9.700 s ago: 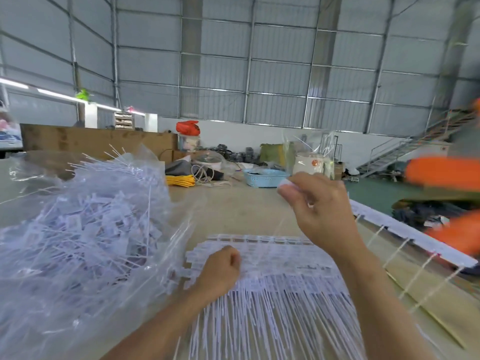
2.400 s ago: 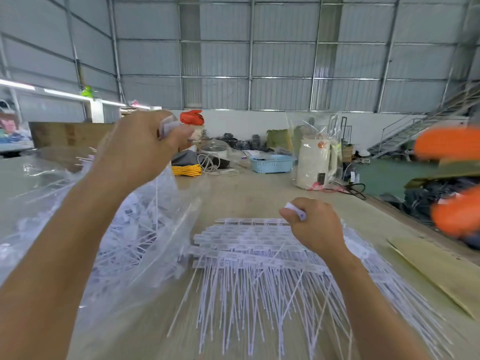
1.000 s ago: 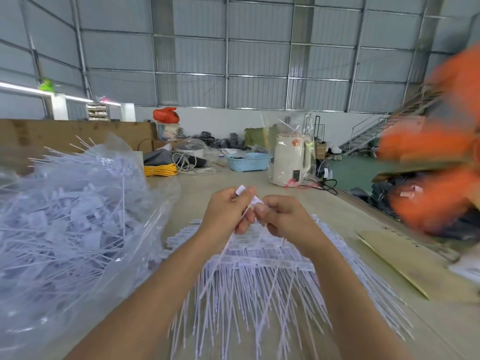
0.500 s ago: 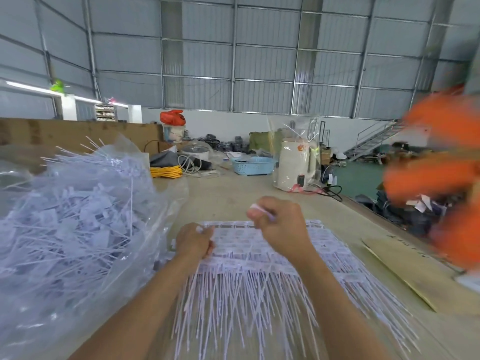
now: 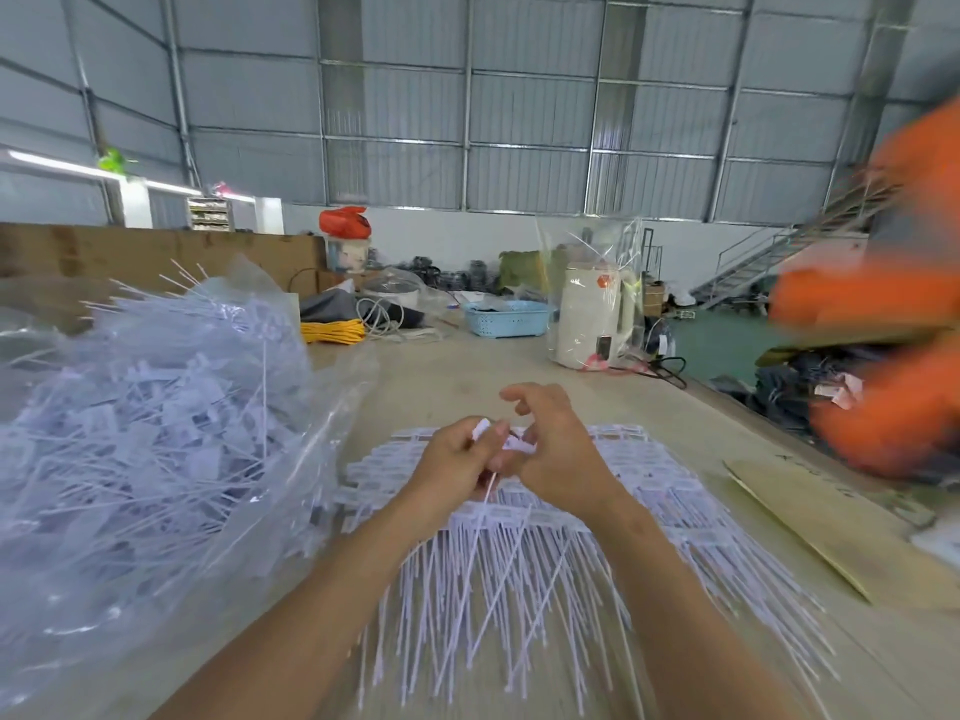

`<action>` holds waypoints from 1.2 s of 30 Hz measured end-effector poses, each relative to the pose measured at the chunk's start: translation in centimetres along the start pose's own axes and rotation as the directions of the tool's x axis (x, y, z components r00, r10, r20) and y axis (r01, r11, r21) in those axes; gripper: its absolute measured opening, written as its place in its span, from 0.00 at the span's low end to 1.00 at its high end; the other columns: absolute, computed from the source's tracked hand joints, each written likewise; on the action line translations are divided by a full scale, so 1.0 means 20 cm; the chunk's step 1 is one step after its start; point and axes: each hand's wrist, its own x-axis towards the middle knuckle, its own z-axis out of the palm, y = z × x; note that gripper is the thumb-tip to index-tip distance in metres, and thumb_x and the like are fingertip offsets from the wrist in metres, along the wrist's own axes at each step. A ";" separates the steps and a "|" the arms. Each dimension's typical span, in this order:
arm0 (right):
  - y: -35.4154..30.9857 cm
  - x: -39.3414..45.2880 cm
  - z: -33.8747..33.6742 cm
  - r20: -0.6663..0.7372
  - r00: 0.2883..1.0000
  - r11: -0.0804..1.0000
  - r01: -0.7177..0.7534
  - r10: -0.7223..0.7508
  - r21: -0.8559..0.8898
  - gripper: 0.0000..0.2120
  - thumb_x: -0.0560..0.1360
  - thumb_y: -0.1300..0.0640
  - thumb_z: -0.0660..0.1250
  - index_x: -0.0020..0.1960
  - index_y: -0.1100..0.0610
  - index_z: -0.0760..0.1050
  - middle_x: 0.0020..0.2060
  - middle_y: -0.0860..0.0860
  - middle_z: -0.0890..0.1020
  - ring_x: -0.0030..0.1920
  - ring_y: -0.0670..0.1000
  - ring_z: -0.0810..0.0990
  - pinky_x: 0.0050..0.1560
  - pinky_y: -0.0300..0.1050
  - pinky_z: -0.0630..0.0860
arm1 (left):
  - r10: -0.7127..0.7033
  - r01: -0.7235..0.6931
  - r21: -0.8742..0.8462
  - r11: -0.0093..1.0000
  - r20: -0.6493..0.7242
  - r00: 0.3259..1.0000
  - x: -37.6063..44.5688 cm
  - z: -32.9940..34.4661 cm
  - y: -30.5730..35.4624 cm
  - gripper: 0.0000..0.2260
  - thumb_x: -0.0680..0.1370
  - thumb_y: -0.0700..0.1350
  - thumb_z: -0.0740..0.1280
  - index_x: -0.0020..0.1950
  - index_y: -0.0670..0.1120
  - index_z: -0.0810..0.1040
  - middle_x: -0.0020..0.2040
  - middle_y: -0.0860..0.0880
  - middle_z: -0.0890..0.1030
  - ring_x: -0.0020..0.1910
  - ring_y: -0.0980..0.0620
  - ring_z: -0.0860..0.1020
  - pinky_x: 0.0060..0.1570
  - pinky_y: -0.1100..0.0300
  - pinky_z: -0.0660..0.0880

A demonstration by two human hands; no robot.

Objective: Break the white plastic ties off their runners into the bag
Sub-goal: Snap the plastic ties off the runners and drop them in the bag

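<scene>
- Corrugated grey metal walls (image 5: 519,122) on a steel frame close off a big shed, with a metal staircase (image 5: 769,262) at the right.
- Underfoot of everything is a long pale table (image 5: 467,366), its top matte and beige.
- White plastic ties (image 5: 519,563) lie stacked on the table in front of the person, flat rectangular heads joined in rows along their runners at the far side, thin tails fanning toward the camera.
- Left hand (image 5: 457,459) is raised just above that stack, fingers curled round one tie (image 5: 480,517); its head sticks up past the fingertips and its tail hangs down.
- Right hand (image 5: 556,449) meets the left, thumb and lower fingers pinching a small white piece between the two hands, index finger lifted.
- Clear bag (image 5: 156,433) at the left bulges with loose ties, some tails poking out of the top.
- Farther along the table stand a blue basket (image 5: 506,319), a yellow coil (image 5: 332,331), and a white appliance (image 5: 592,319) wrapped in clear plastic.
- Blurred orange shapes (image 5: 883,356) fill the right edge; what they are cannot be told.
</scene>
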 end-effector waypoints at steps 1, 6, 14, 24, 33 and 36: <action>0.01 0.00 0.00 -0.004 1.000 0.999 -0.023 0.023 -0.044 0.25 0.69 0.60 0.74 0.63 0.55 0.70 0.52 0.47 0.67 0.46 0.44 0.70 0.46 0.33 0.69 | 0.023 -0.022 0.023 1.000 -0.040 0.999 0.00 0.00 0.00 0.11 0.79 0.48 0.64 0.41 0.43 0.78 0.28 0.47 0.75 0.26 0.51 0.70 0.24 0.66 0.66; 0.03 0.00 -0.02 0.111 0.986 0.990 -0.115 0.124 -0.080 0.12 0.75 0.56 0.66 0.36 0.60 0.75 0.33 0.55 0.78 0.34 0.52 0.74 0.41 0.51 0.75 | 0.024 -0.021 0.031 0.999 -0.102 0.994 -0.01 -0.01 0.03 0.10 0.80 0.45 0.63 0.40 0.44 0.77 0.26 0.49 0.75 0.23 0.54 0.72 0.25 0.64 0.68; 0.00 -0.03 0.02 -0.002 0.977 0.756 0.162 -0.211 -0.634 0.07 0.77 0.53 0.62 0.42 0.53 0.74 0.41 0.53 0.81 0.43 0.58 0.79 0.36 0.41 0.60 | -0.178 0.178 -0.014 0.984 -0.157 0.971 0.00 0.00 0.06 0.16 0.78 0.43 0.67 0.32 0.44 0.68 0.24 0.48 0.67 0.17 0.55 0.61 0.19 0.69 0.58; -0.09 -0.03 -0.07 -0.275 0.922 0.951 0.302 -0.274 0.065 0.16 0.72 0.56 0.68 0.28 0.62 0.72 0.25 0.56 0.73 0.27 0.52 0.71 0.31 0.44 0.67 | -0.049 0.202 0.255 0.946 -0.502 0.863 0.05 -0.14 -0.02 0.16 0.78 0.45 0.65 0.39 0.34 0.76 0.43 0.30 0.80 0.43 0.35 0.79 0.44 0.48 0.76; 0.13 -0.02 -0.05 -0.296 0.955 0.995 -0.057 0.032 -0.077 0.19 0.74 0.61 0.67 0.27 0.55 0.65 0.22 0.51 0.67 0.26 0.50 0.63 0.29 0.43 0.57 | 0.445 -0.439 0.116 0.891 -0.036 0.895 -0.27 0.15 0.59 0.07 0.80 0.43 0.63 0.43 0.51 0.75 0.27 0.59 0.76 0.26 0.64 0.72 0.31 0.70 0.68; 0.10 -0.02 -0.04 -0.276 0.961 0.991 -0.027 -0.010 -0.131 0.22 0.75 0.56 0.67 0.26 0.48 0.62 0.22 0.47 0.64 0.25 0.46 0.63 0.28 0.43 0.59 | 0.753 -0.706 0.345 0.619 -0.005 0.658 -0.38 -0.04 0.83 0.07 0.80 0.41 0.62 0.45 0.52 0.75 0.40 0.59 0.78 0.34 0.67 0.74 0.36 0.71 0.70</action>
